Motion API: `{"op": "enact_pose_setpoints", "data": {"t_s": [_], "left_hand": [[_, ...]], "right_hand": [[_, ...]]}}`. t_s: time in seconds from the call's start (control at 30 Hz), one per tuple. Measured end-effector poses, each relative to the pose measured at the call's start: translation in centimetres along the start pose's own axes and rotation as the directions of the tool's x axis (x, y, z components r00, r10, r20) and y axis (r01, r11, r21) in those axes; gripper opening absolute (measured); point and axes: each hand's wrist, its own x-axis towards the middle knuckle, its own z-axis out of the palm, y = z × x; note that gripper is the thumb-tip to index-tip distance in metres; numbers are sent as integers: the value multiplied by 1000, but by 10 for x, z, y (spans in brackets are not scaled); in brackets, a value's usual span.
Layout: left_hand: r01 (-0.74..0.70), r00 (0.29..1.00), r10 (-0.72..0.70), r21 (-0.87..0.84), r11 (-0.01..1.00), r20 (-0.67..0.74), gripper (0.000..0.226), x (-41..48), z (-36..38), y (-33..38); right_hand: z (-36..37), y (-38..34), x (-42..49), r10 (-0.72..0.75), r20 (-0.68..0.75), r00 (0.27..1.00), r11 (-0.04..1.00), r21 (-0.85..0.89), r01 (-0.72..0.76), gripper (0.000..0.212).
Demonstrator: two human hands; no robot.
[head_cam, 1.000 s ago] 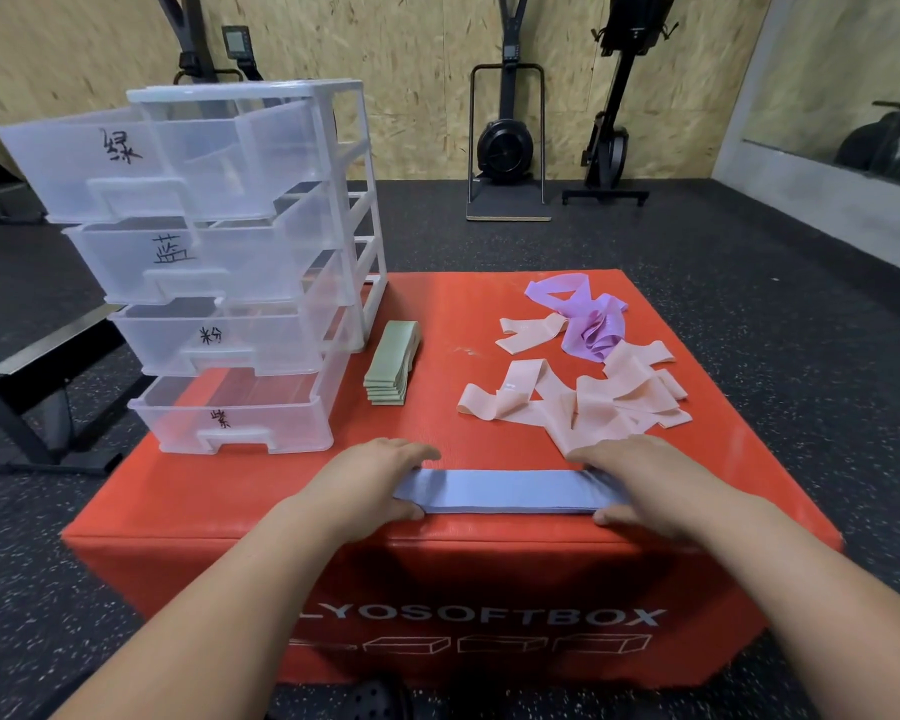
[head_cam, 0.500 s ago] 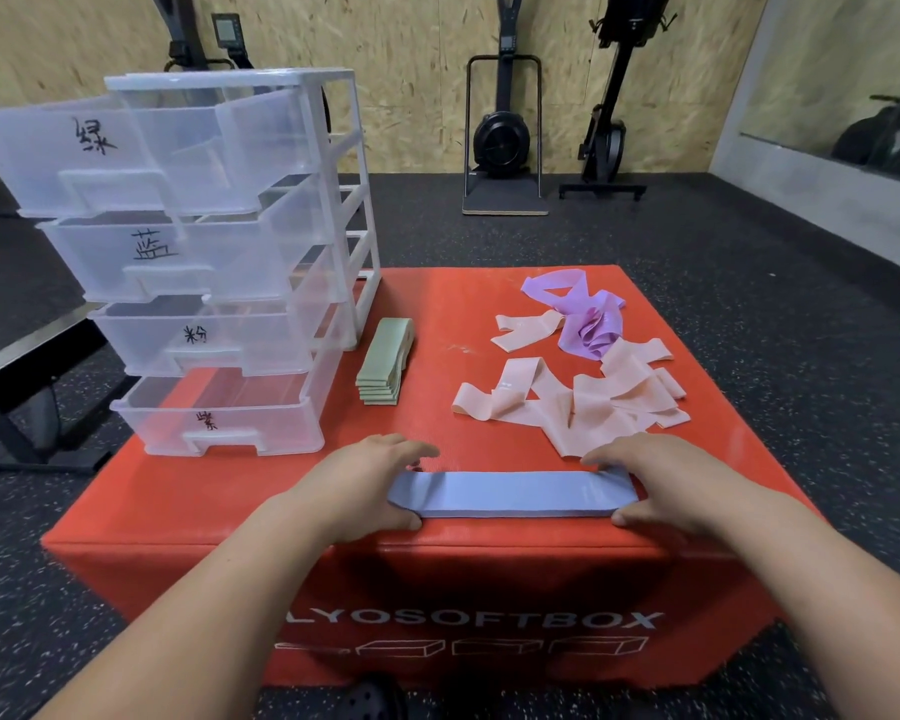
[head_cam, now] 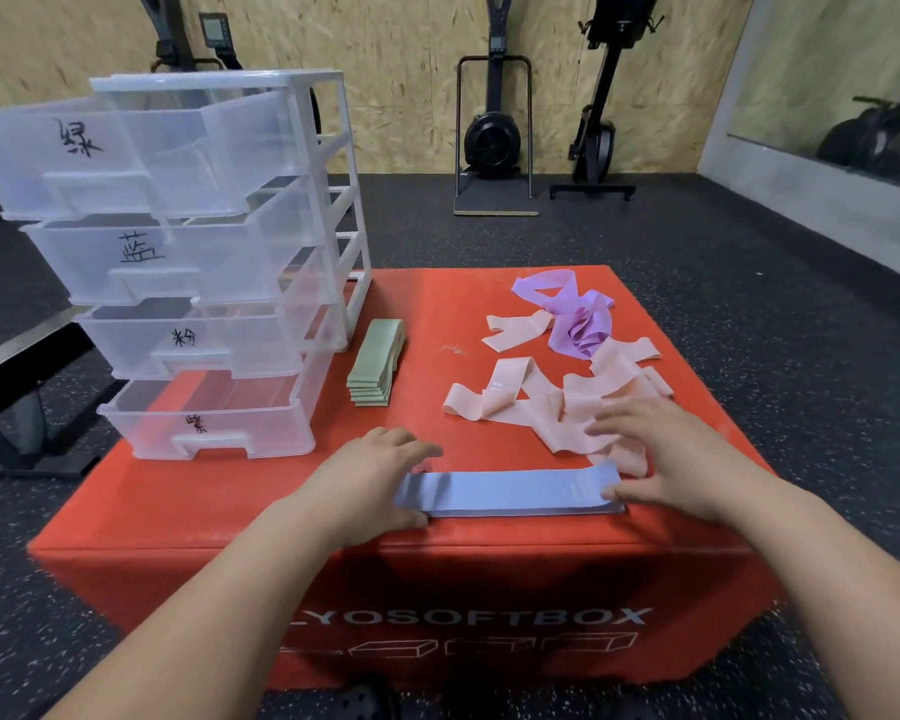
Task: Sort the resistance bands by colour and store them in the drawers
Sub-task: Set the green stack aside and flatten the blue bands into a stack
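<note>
left hand (head_cam: 370, 480) grips blue bands (head_cam: 510, 492), end hidden | right hand (head_cam: 668, 459) blurred, cannot tell grip

The blue bands (head_cam: 510, 492), stacked at lower centre of the frame, are a pale, dusty blue-grey. The green bands (head_cam: 378, 363), piled left of centre, are a muted sage. Right of centre, the pink bands (head_cam: 567, 402) are pale peach-pink, and the purple bands (head_cam: 572, 319) above them are light lilac. The soft box (head_cam: 204, 511) beneath is bright orange-red, with white lettering and white outline drawings on its front. At upper left, the drawer unit (head_cam: 219, 81) has a white frame and clear, colourless drawers marked with black handwritten characters. The floor (head_cam: 749, 330) is black with pale speckles, and the wall (head_cam: 385, 70) is tan chipboard.
</note>
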Motion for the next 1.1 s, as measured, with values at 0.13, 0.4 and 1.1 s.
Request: {"op": "enact_pose_setpoints", "data": {"t_s": [0.13, 0.4, 1.1], "left_hand": [[-90, 993, 89, -14, 996, -75, 73, 10, 7, 24], [-80, 996, 79, -12, 997, -45, 53, 22, 25, 53], [-25, 1000, 25, -29, 999, 16, 40, 26, 23, 50]], "right_hand": [[-9, -16, -14, 201, -215, 956, 969, 185, -162, 31], [33, -23, -14, 453, 19, 891, 890, 56, -453, 27], [34, -28, 1, 614, 153, 775, 745, 213, -632, 24]]}}
